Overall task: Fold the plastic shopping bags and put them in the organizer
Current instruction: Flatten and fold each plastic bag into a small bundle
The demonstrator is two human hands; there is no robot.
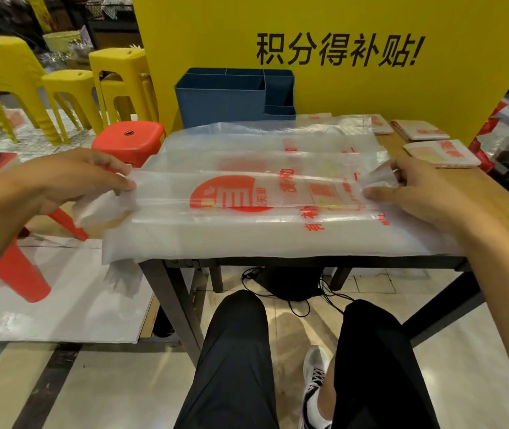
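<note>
A translucent plastic shopping bag [247, 193] with a red logo lies folded into a long strip on top of a pile of flat bags [265, 233]. My left hand [70, 181] pinches the strip's left end, where the handles hang off the table's left side. Fingers and thumb of my right hand [414, 187] pinch the strip's right end. The blue organizer [216, 100], with several compartments, stands at the back of the table against the yellow board. Three folded bags [442, 153] lie at the back right of the table.
The wooden table [501, 205] is small, with its right part bare. A red stool [132, 140] and yellow stools [123, 78] stand to the left. A yellow board [340, 88] closes off the back. My legs and a black cable are under the table.
</note>
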